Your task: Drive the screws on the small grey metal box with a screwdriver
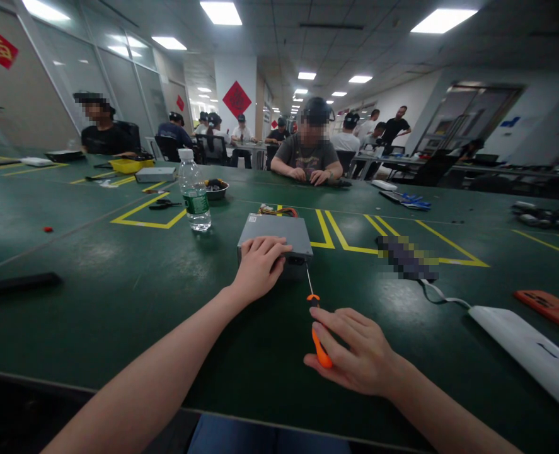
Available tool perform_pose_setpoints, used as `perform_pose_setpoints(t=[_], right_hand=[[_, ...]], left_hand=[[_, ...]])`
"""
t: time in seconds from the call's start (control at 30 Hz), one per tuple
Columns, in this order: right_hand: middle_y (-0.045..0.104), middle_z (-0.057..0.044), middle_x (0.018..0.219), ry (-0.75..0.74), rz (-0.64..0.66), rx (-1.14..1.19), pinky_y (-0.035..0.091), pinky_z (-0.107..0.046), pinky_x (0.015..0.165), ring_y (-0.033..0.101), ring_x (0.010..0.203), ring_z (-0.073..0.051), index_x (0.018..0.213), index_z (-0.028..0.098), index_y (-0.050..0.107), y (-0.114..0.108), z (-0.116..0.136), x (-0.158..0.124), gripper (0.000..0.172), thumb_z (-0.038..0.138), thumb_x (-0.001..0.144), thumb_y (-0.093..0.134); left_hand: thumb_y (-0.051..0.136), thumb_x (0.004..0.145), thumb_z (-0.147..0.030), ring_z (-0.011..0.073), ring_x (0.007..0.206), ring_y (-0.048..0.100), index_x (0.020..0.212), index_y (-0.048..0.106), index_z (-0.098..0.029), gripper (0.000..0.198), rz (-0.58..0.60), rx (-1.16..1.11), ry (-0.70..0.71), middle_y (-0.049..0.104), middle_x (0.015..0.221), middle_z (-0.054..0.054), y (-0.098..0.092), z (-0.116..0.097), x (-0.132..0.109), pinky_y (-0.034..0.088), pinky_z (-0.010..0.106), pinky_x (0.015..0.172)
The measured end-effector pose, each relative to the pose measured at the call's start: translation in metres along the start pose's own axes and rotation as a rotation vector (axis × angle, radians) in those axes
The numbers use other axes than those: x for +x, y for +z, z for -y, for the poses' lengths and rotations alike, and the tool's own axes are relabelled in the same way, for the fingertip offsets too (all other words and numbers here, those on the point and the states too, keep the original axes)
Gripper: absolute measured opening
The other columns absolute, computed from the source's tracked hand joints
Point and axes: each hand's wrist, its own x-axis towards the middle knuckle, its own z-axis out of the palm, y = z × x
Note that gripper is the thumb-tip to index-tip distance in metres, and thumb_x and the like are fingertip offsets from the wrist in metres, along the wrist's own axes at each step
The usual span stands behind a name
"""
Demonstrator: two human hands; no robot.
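A grey metal computer power supply [279, 228] sits on the green table in front of me, with a bundle of coloured cables at its far side. My left hand [259, 268] is closed over its near left part, fingers across the top and thumb by the front edge. In my right hand [355, 354] is a screwdriver with an orange and black handle [322, 350], gripped between thumb and fingers. Its thin shaft points away from me, and the tip meets the near right corner of the power supply. Whether the tip sits in a screw is too small to tell.
Left of the power supply stands a water bottle [195, 195], with a metal bowl [217, 190] behind it. A white power bank [527, 347] with a cable and an orange phone-shaped item [551, 310] lie at right. Across the table sits a person [307, 151].
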Motion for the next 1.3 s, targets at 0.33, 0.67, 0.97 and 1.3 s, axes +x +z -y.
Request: perform_pose_setpoints(t=[0.33, 0.67, 0.97, 1.3], right_hand=[[0.063, -0.012, 0.096, 0.015, 0.05, -0.238, 0.052, -0.029, 0.069, 0.062, 0.079, -0.017, 0.089, 0.018, 0.06, -0.001, 0.01, 0.0, 0.009, 0.017, 0.081, 0.059], [0.063, -0.011, 0.095, -0.014, 0.039, -0.291, 0.051, -0.029, 0.073, 0.063, 0.08, -0.017, 0.095, 0.017, 0.059, 0.002, 0.007, -0.004, 0.016, 0.01, 0.081, 0.057], [0.062, -0.012, 0.1, 0.036, 0.075, -0.234, 0.05, -0.035, 0.076, 0.061, 0.088, -0.02, 0.092, 0.02, 0.057, 0.003, 0.011, -0.003, 0.015, 0.012, 0.081, 0.049], [0.06, -0.012, 0.1, 0.038, -0.002, -0.285, 0.052, -0.03, 0.074, 0.06, 0.082, -0.017, 0.09, 0.02, 0.058, 0.005, 0.006, -0.005, 0.014, 0.015, 0.078, 0.063]], left_hand=[[0.047, 0.086, -0.019, 0.0199, 0.113, 0.047, 0.108, 0.055, -0.026, 0.025, -0.003, -0.001, -0.008, 0.058, 0.12, 0.001, 0.0, 0.0, 0.0, 0.029, 0.039, 0.091], [0.047, 0.086, -0.019, 0.02, 0.113, 0.047, 0.108, 0.055, -0.026, 0.024, -0.006, -0.004, -0.001, 0.058, 0.12, 0.001, 0.0, 0.001, 0.0, 0.029, 0.039, 0.091], [0.047, 0.085, -0.019, 0.0206, 0.113, 0.047, 0.108, 0.056, -0.027, 0.026, 0.001, -0.002, -0.013, 0.059, 0.12, 0.001, 0.001, 0.0, 0.001, 0.03, 0.039, 0.091], [0.047, 0.086, -0.019, 0.0202, 0.113, 0.048, 0.108, 0.055, -0.026, 0.024, -0.008, 0.002, -0.003, 0.059, 0.12, 0.001, 0.001, 0.0, 0.0, 0.029, 0.039, 0.09]])
